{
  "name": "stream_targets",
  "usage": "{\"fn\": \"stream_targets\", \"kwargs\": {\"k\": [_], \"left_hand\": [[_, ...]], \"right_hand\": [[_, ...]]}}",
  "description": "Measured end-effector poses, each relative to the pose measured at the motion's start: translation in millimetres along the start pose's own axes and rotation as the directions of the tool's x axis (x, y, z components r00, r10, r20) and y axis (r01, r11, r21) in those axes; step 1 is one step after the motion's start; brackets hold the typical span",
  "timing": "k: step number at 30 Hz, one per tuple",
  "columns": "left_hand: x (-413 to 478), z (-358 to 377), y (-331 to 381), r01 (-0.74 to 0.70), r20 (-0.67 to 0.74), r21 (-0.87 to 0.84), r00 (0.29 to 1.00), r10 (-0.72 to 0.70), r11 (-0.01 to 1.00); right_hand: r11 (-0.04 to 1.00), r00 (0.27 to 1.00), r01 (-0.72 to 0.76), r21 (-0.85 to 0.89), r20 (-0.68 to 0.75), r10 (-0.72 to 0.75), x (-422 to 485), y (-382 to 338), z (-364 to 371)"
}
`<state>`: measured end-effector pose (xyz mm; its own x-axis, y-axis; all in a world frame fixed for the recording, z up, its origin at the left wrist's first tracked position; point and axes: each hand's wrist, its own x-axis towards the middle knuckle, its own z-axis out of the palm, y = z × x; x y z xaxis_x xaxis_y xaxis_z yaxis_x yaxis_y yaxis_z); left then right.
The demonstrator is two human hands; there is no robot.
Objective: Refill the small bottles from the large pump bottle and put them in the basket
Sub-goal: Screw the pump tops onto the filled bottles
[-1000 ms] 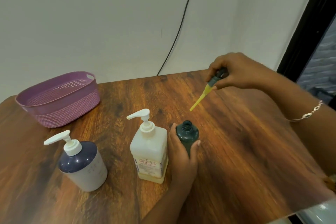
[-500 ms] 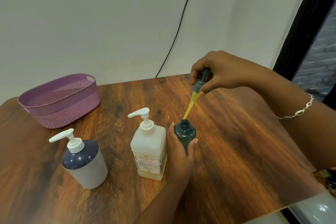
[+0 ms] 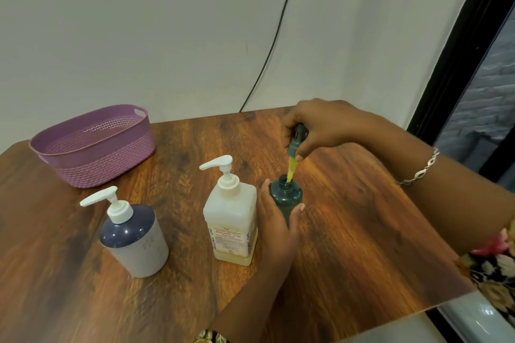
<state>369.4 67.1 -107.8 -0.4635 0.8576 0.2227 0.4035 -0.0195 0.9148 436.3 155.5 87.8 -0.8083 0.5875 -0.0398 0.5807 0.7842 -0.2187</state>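
Lowered since half a second ago, the dark pump cap with a yellow dip tube (image 3: 293, 147) now has its tube tip entered in the open neck of the small dark green plastic bottle (image 3: 287, 199), where before it was held just above the mouth. The cap is pinched between the thumb and curled fingers of the right hand (image 3: 323, 125), at twelve o'clock from the bottle. The bottle is stood upright on the brown wood-grain table (image 3: 362, 231) and is clasped round its body by the left hand (image 3: 278, 228), reached in from six o'clock. The large translucent white square pump bottle (image 3: 231, 220) is set just beside it at nine o'clock. Farther out at eight o'clock, a rounded navy-and-grey pump bottle (image 3: 133, 239) is placed. The purple woven-pattern plastic basket (image 3: 94, 145) is seen well apart at ten o'clock. A silver chain bracelet (image 3: 418, 172) is worn on the right wrist.
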Motion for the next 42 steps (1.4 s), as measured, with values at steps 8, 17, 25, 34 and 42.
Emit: {"fn": "stream_targets", "kwargs": {"k": [8,17,25,34,42], "left_hand": [[0,-1,2,-0.018,0.005,0.014,1.0,0.017,1.0],[1,-4,4,-0.004,0.006,-0.014,1.0,0.004,1.0],[11,-8,12,0.019,0.019,-0.082,1.0,-0.017,0.996],[23,-10,12,0.0,0.006,-0.05,1.0,0.0,0.999],[24,-9,9,0.0,-0.005,-0.026,1.0,0.0,1.0]], "right_hand": [[1.0,0.999,-0.002,0.025,0.051,0.001,10,5,44],[0.997,0.999,-0.046,0.069,0.003,0.046,12,7,62],[0.554,0.996,0.02,0.833,-0.067,0.065,-22,42,81],[0.458,0.964,0.156,0.875,-0.235,0.121,-11,36,119],[0.677,0.901,0.088,0.73,-0.348,0.259,-3,28,126]]}}
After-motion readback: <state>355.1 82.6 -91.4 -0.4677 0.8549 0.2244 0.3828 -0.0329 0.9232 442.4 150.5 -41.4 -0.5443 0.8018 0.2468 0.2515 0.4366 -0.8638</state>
